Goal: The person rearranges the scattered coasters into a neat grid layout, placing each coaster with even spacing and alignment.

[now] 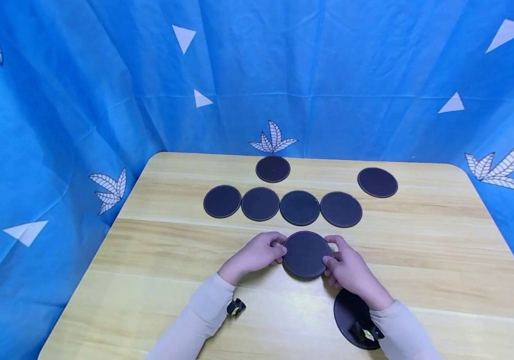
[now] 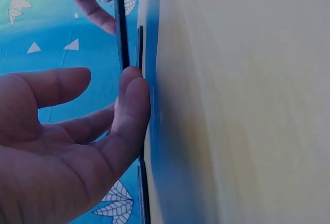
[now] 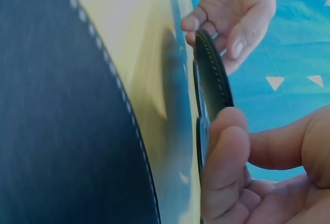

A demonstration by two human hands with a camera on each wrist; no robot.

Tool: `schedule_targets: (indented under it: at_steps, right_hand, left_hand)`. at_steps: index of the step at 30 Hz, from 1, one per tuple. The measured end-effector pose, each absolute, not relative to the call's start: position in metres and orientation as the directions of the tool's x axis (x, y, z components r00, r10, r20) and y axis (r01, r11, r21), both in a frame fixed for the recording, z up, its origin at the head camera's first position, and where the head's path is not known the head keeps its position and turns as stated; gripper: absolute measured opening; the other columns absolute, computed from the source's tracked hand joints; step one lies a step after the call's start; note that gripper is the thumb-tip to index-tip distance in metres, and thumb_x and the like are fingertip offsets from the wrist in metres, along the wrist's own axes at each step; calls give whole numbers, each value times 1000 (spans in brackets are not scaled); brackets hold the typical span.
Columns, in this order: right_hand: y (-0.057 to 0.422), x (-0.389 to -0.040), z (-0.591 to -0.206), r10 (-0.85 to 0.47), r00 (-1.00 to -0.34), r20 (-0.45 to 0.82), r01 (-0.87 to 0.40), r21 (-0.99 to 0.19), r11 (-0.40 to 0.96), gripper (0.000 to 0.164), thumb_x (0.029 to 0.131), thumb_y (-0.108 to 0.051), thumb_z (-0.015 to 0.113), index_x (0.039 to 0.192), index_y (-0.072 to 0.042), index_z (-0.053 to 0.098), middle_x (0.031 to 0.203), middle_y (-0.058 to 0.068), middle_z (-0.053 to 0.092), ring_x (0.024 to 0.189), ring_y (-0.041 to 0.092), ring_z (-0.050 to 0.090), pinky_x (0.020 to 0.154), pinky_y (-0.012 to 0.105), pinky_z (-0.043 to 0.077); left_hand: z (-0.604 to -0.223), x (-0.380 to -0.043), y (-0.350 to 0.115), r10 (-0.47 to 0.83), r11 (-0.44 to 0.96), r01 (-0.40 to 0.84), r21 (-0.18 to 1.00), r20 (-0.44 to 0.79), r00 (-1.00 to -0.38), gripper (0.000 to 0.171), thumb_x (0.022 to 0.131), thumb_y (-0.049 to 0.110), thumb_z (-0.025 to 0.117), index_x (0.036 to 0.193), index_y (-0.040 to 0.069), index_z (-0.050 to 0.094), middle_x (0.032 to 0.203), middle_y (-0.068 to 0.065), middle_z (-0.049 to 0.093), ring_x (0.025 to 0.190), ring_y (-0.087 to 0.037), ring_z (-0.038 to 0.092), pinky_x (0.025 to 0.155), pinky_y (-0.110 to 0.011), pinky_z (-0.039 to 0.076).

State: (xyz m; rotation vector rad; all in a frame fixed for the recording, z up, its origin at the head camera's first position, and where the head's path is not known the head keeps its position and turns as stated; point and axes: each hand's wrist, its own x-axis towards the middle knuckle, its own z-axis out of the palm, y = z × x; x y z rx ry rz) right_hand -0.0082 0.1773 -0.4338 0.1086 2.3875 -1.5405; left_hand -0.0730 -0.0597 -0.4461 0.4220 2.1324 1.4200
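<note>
Over the middle of the table, both hands hold a round black coaster [image 1: 306,255] with a stitched rim. My left hand [image 1: 261,252] has its curled fingers at the coaster's left edge; in the left wrist view its thumb stands somewhat away from the fingertips [image 2: 136,92]. At the opposite edge, my right hand [image 1: 349,265] pinches the coaster, its thumb lying over the rim. Seen edge-on in the right wrist view, the coaster [image 3: 214,72] is raised off the tabletop. Under the right wrist lies another black coaster [image 1: 351,320], partly hidden by the sleeve.
Beyond the hands, several black coasters [image 1: 260,204] lie side by side in a row. Farther back are two separate coasters, one near the back edge [image 1: 273,169] and one to the right [image 1: 377,182]. A blue patterned curtain [image 1: 257,65] hangs behind the wooden table [image 1: 157,270].
</note>
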Motion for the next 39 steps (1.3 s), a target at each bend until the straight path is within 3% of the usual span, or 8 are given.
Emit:
schedule_targets:
  at_steps: [8,14,22,27,30,39]
  right_hand:
    - [163,-12,-431,-87,-959,-270,223,-908,355,45,100,4,55,141,-4,40,65,10,58,49,23,57,43,33,50]
    - [155,-15,-429,-145,-950,-276,251,-953,169,47,100,5,54,143,-5,35,68,16,59,48,22,55,44,31,49]
    - [142,-18,-426,-193,-953,-234,217,-970,107,49,100,5,54,143,-5,35,69,20,60,48,21,55,43,30,48]
    - [132,-18,-424,-189,-955,-230,215,-972,95,49,99,6,54,143,-6,36,69,21,60,48,21,55,43,30,48]
    - [125,-19,-423,-186,-955,-232,218,-972,92,49,99,6,55,143,-7,37,68,19,60,48,22,55,43,30,48]
    - [107,-23,-424,-196,-952,-236,225,-971,77,48,100,6,55,142,-8,37,68,19,60,47,22,55,43,29,48]
  left_hand:
    - [-446,-75,-74,496,387,34,922,-176,-850,41,89,-3,64,129,-11,61,84,-1,55,73,-11,55,65,-22,46]
    - [-443,-78,-88,500,425,130,896,-113,-858,36,88,0,65,124,-2,68,88,-1,52,83,-15,49,67,-22,44]
    - [-440,-79,-109,509,339,48,939,-140,-849,45,87,-3,65,132,-3,64,91,-5,56,75,-13,53,56,-21,44]
    - [-437,-78,-119,516,278,-29,960,-175,-839,50,89,-6,61,138,-12,54,85,-6,56,72,-13,59,66,-24,54]
    - [-436,-77,-125,512,291,-49,956,-199,-835,52,92,-5,61,142,-11,50,83,-5,58,72,-16,64,71,-29,58]
    - [-434,-73,-143,505,314,-48,948,-210,-837,57,94,-2,63,148,-7,44,80,-6,62,67,-18,64,70,-32,59]
